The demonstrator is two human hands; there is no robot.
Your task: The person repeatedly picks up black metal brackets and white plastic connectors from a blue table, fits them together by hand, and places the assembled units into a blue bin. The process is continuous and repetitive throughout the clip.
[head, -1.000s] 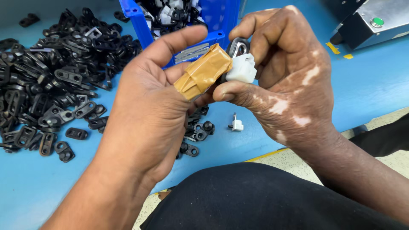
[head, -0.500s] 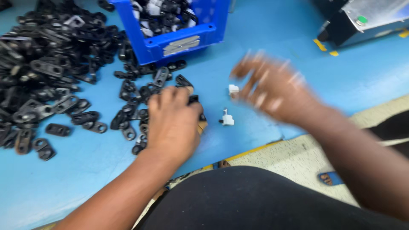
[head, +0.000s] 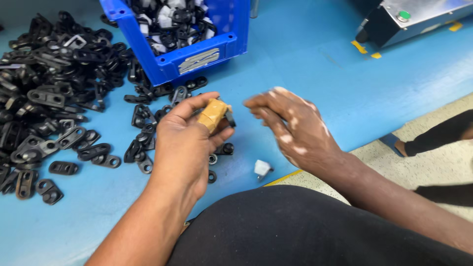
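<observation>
Two hands over blue tabletop (head: 315, 64), both in head view. Left hand (head: 185, 143) wrapped around tan tape-wound block (head: 213, 114), thumb on top, fingers curled under; small black part (head: 229, 118) pinched at block's right end. Right hand (head: 290, 125) just right of block, motion-blurred, fingers bunched and pointing toward it, apparently nothing in grasp; contact with block or black part: cannot tell.

Small white plastic piece (head: 262, 168) lying loose on tabletop near front edge, below right hand, apart from both hands.

Large heap of black metal clips (head: 44, 93) spread across left side of tabletop, thinning out to scattered singles beside and under left hand. Blue plastic bin (head: 197, 54) at top centre, just beyond left hand, loaded with mixed black and white parts (head: 172, 15); grey label on its front wall. Several black clips touching bin's front wall.

Grey metal machine housing (head: 419, 19) at top right, green button on top, well apart from hands; yellow tape marks on tabletop beside it.

Dark trousers (head: 295, 231) along bottom of view, speckled floor (head: 433, 162) to right, another person's foot (head: 409, 145) in blue sandal at tabletop's right edge.
</observation>
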